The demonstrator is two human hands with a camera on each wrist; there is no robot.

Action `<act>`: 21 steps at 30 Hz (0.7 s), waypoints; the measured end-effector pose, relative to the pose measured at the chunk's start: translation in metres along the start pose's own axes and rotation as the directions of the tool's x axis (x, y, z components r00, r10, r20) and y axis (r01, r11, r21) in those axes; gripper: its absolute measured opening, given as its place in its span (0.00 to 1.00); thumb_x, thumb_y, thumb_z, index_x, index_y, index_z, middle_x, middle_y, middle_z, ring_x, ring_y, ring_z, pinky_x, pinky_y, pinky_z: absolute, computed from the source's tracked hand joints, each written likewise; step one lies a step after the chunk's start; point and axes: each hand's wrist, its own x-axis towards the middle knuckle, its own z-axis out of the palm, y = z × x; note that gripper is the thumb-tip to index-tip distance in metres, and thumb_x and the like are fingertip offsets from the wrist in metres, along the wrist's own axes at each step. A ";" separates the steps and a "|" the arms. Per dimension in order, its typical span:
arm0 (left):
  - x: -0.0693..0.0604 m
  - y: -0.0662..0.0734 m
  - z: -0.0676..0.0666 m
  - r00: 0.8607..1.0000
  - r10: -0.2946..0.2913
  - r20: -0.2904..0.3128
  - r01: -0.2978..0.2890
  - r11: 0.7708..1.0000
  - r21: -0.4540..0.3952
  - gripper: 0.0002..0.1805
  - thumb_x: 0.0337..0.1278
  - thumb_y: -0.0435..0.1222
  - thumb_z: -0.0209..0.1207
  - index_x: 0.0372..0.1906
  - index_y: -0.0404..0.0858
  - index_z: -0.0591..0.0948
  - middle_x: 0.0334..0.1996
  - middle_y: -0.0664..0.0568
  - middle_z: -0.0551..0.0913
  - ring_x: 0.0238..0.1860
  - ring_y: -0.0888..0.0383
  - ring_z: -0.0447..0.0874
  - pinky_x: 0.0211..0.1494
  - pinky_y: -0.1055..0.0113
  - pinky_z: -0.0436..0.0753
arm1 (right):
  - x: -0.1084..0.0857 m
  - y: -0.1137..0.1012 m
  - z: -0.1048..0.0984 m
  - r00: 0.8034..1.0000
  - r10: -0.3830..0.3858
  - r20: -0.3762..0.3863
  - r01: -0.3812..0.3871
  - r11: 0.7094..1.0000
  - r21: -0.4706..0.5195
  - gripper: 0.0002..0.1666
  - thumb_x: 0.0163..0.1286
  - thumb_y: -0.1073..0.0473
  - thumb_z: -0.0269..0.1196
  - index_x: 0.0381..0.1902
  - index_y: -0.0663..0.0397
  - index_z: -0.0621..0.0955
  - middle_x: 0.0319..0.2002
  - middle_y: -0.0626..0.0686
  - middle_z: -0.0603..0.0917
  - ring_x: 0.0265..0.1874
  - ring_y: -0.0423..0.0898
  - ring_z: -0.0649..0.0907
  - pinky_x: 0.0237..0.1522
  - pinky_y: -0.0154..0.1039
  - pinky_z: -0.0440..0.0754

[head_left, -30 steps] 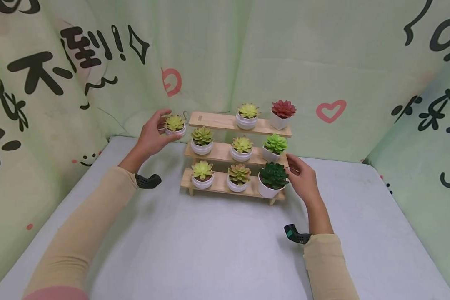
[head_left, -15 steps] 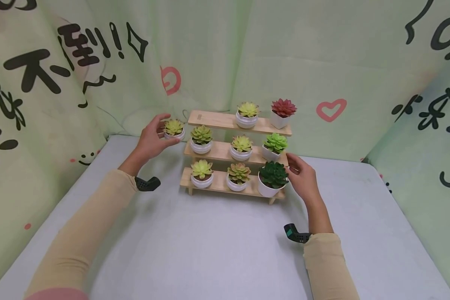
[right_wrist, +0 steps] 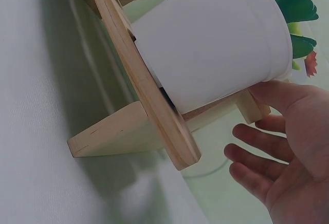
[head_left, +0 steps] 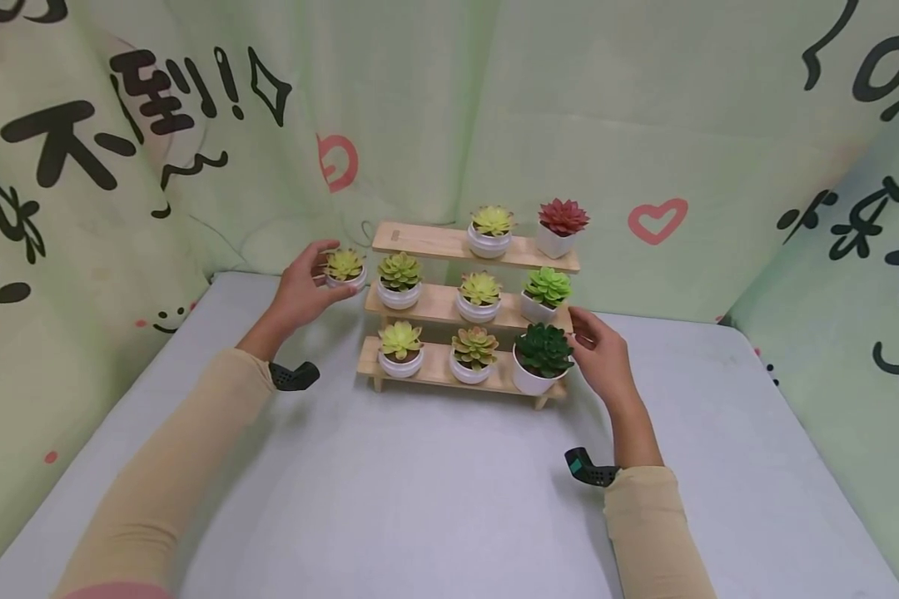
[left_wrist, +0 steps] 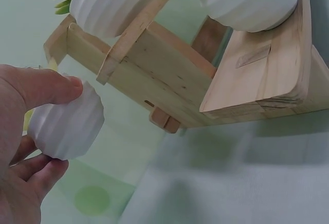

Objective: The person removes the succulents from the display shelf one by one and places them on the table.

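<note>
My left hand (head_left: 305, 287) grips a small potted succulent (head_left: 345, 264), yellow-green in a white pot, held in the air just left of the wooden plant stand (head_left: 423, 241). The left wrist view shows thumb and fingers around the ribbed white pot (left_wrist: 69, 121), apart from the stand. My right hand (head_left: 602, 353) is at the stand's right side, beside the dark green succulent (head_left: 543, 349). In the right wrist view, the thumb and index finger pinch the end of a wooden shelf (right_wrist: 249, 107), while the other fingers hang loosely curled.
The top shelf bears a yellow-green succulent (head_left: 492, 220) and a red one (head_left: 564, 218) toward its right. Several more potted succulents stand on the middle and bottom shelves. A white table (head_left: 434, 491) lies beneath, with a printed green curtain (head_left: 607, 125) behind.
The left hand has lowered the potted succulent a little beside the stand. My right hand stays at the stand's right side, and the head view has shifted slightly.
</note>
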 end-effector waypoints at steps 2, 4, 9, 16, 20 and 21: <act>0.000 -0.002 0.001 1.000 -0.004 0.000 0.004 1.000 0.002 0.43 0.53 0.38 0.68 0.72 0.45 0.60 0.67 0.40 0.69 0.68 0.43 0.67 0.71 0.49 0.69 | 0.000 0.000 0.000 1.000 0.000 0.001 0.000 1.000 0.000 0.29 0.73 0.61 0.56 0.70 0.57 0.66 0.65 0.63 0.73 0.65 0.57 0.73 0.67 0.51 0.71; 0.000 -0.003 0.002 1.000 -0.007 0.000 0.007 1.000 0.002 0.43 0.53 0.38 0.68 0.72 0.45 0.59 0.67 0.40 0.68 0.68 0.43 0.67 0.71 0.49 0.69 | 0.000 0.001 0.000 1.000 0.000 0.000 0.000 1.000 0.000 0.29 0.73 0.60 0.56 0.70 0.57 0.66 0.65 0.63 0.74 0.65 0.57 0.73 0.67 0.51 0.71; -0.001 -0.006 0.004 1.000 -0.011 0.002 0.011 1.000 0.003 0.43 0.53 0.37 0.68 0.72 0.45 0.59 0.67 0.40 0.68 0.68 0.42 0.67 0.71 0.49 0.69 | 0.000 0.001 0.000 1.000 -0.006 0.002 0.006 1.000 0.006 0.29 0.73 0.61 0.56 0.70 0.57 0.66 0.65 0.63 0.73 0.65 0.57 0.73 0.67 0.50 0.71; -0.002 -0.011 0.006 1.000 0.008 0.001 -0.008 1.000 -0.003 0.43 0.53 0.36 0.68 0.72 0.43 0.59 0.67 0.39 0.68 0.68 0.42 0.67 0.71 0.48 0.70 | 0.000 0.001 0.000 1.000 -0.005 0.002 0.005 1.000 0.010 0.29 0.73 0.60 0.56 0.70 0.57 0.66 0.65 0.63 0.73 0.66 0.57 0.73 0.67 0.50 0.71; -0.003 -0.013 0.007 1.000 0.002 0.000 -0.002 1.000 0.002 0.43 0.54 0.35 0.68 0.72 0.44 0.58 0.67 0.38 0.67 0.68 0.41 0.67 0.70 0.47 0.70 | 0.000 0.000 0.001 1.000 -0.009 -0.002 0.009 1.000 0.007 0.29 0.73 0.61 0.56 0.70 0.57 0.66 0.65 0.63 0.73 0.65 0.57 0.74 0.67 0.50 0.72; -0.003 -0.014 0.008 1.000 -0.004 0.001 0.004 1.000 0.005 0.43 0.54 0.35 0.68 0.72 0.44 0.58 0.67 0.38 0.67 0.68 0.41 0.67 0.70 0.47 0.69 | 0.000 0.000 0.001 1.000 -0.011 -0.003 0.011 1.000 0.006 0.29 0.72 0.62 0.56 0.70 0.57 0.66 0.64 0.63 0.74 0.65 0.58 0.74 0.67 0.50 0.72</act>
